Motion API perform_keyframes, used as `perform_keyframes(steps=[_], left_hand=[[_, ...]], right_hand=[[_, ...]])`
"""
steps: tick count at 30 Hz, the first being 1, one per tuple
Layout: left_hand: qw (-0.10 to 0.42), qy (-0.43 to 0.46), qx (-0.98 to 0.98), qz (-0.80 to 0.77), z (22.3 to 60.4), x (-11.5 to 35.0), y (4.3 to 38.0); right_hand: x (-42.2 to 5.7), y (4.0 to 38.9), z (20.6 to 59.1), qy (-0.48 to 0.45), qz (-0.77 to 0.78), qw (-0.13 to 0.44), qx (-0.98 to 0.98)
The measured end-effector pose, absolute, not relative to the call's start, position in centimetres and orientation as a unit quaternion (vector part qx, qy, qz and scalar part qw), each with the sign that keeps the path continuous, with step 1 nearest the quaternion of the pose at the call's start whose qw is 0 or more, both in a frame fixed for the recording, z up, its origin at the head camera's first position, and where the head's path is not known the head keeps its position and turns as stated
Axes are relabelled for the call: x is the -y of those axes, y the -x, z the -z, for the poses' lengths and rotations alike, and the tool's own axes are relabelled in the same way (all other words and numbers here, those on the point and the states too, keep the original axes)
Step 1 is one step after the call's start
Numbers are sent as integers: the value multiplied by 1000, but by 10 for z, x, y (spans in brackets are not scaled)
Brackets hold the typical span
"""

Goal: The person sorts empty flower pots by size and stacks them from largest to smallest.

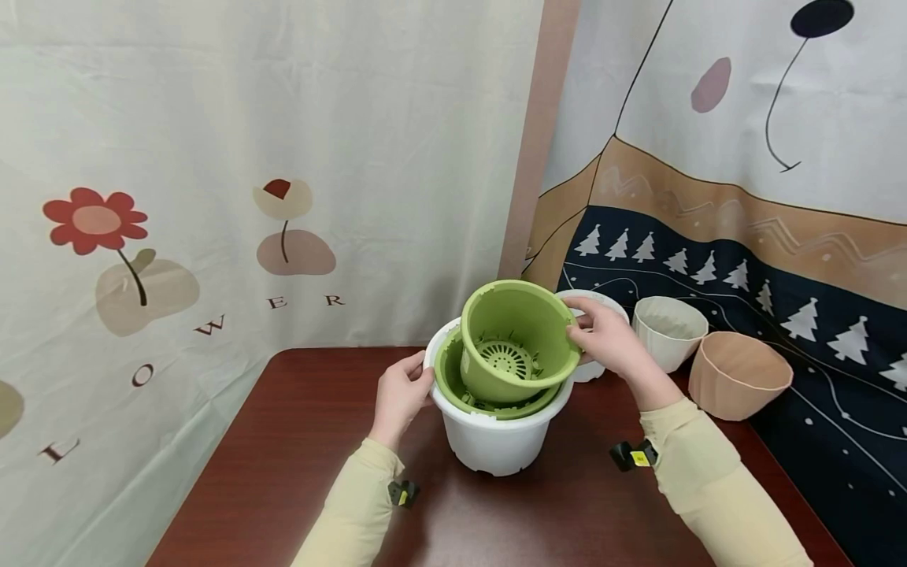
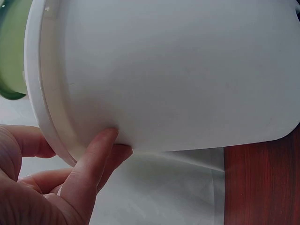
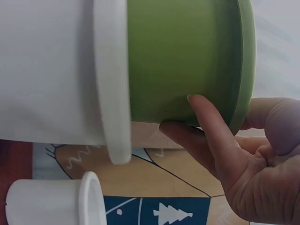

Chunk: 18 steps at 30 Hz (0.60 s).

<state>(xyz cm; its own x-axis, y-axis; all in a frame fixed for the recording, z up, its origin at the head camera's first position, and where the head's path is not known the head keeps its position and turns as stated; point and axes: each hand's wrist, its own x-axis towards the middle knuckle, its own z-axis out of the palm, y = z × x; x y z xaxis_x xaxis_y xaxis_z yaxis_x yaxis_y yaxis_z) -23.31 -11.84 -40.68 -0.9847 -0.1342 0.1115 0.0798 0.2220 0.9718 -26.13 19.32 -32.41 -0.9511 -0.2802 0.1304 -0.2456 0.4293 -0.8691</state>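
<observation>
A large white flowerpot [image 1: 496, 447] stands upright on the table. My left hand [image 1: 400, 396] holds its left rim, thumb on one side and fingers [image 2: 89, 173] against the outer wall. Inside the white pot sits a green pot, its green rim [image 1: 446, 366] just under the white one. Above that, a second green pot [image 1: 520, 315] with a slotted bottom tilts toward me, its lower part inside the nest. My right hand [image 1: 611, 339] pinches this upper pot's right rim, fingers [image 3: 211, 122] along its outside. The upper pot's base is hidden.
Behind my right hand stands another white pot [image 3: 44, 201]. To the right are a pale fluted pot [image 1: 666, 342] and a peach-coloured pot [image 1: 730, 390] near the edge of the brown table [image 1: 305, 441]. Printed curtains [image 1: 397, 157] hang behind the table and along its right.
</observation>
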Motion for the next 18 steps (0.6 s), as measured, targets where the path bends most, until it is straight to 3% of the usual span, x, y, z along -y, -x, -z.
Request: perform_keyframes(steps=[18], left_hand=[[86,-17,774,627,407,118,232]], right_hand=[[-175,271,340,148,450,11,-881]])
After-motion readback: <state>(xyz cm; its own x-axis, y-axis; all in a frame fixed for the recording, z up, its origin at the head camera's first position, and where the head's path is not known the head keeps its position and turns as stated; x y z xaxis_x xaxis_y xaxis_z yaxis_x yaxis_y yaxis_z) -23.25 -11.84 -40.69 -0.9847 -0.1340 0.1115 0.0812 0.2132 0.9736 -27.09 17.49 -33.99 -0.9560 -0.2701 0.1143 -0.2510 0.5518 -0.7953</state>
